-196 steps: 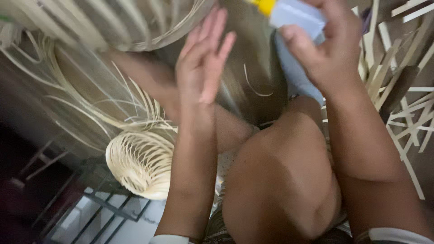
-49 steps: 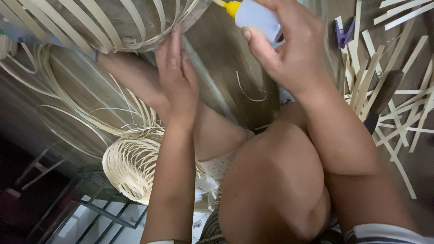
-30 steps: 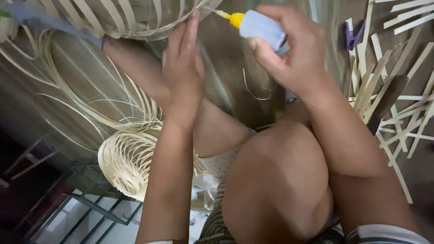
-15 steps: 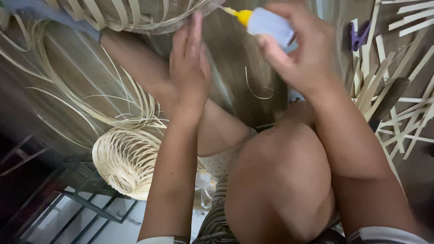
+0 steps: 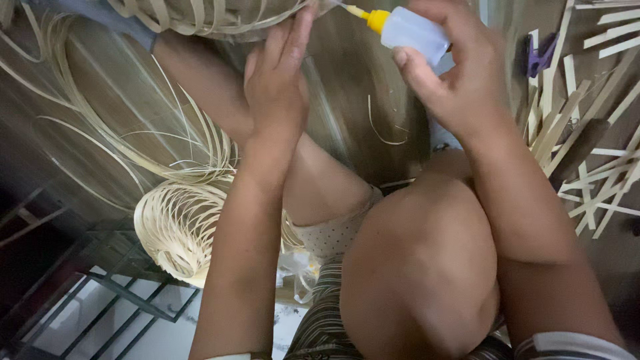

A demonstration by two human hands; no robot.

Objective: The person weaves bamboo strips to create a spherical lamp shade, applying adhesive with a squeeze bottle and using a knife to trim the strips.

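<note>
My right hand (image 5: 460, 80) grips a small pale squeeze bottle (image 5: 413, 30) with a yellow nozzle pointing left toward the woven bamboo piece (image 5: 207, 15) at the top edge. My left hand (image 5: 277, 83) is flat with fingers together, its fingertips touching the lower rim of that woven piece. The nozzle tip sits just right of my left fingertips. My bent knee (image 5: 420, 267) fills the lower middle.
A coil of thin bamboo strips (image 5: 177, 227) lies at lower left, with loose long strips (image 5: 100, 133) looping over the floor. Flat bamboo slats (image 5: 587, 133) and a purple clip (image 5: 537, 57) lie at right. A metal frame (image 5: 113, 293) is at bottom left.
My left hand went from raised and spread to flat against the woven piece's rim. The bottle in my right hand tilted so its nozzle points left at the rim.
</note>
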